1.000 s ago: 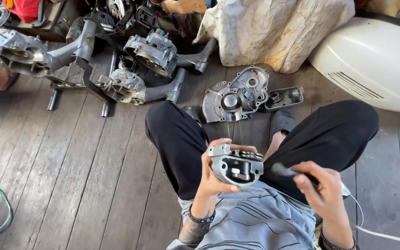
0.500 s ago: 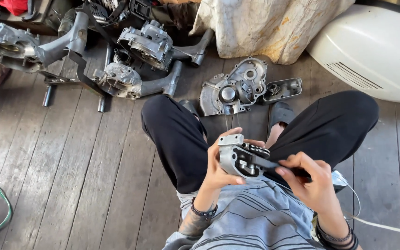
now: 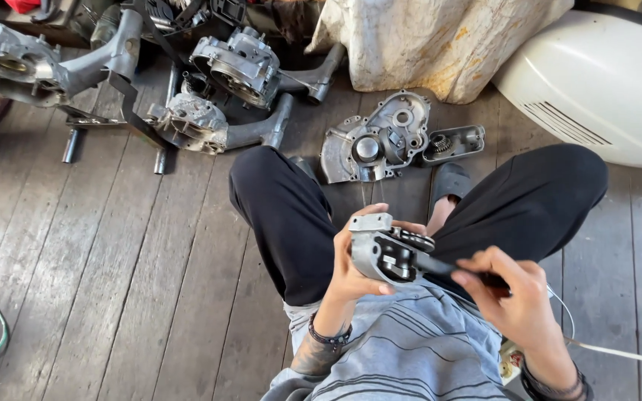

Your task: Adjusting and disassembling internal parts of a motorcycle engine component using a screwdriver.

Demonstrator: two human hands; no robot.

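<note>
I sit cross-legged on a wooden floor. My left hand (image 3: pixel 354 271) grips a small grey metal engine part (image 3: pixel 382 249) held above my lap, its open side turned toward my right. My right hand (image 3: pixel 510 297) holds a dark-handled tool (image 3: pixel 447 269) whose tip reaches into the part's cavity. My legs in black trousers (image 3: pixel 284 215) spread to either side of the part.
A grey engine case cover (image 3: pixel 377 137) and a small metal cover (image 3: pixel 455 142) lie on the floor ahead of my knees. Several engine casings (image 3: pixel 243 63) sit further back. A white scooter body panel (image 3: pixel 596 82) is at right, a cloth-covered bundle (image 3: pixel 425 37) behind, a white cable (image 3: pixel 618 353) by my right side.
My right hand has brought the tool from beside the part into its cavity. My left hand has turned the part so its open side faces the tool.
</note>
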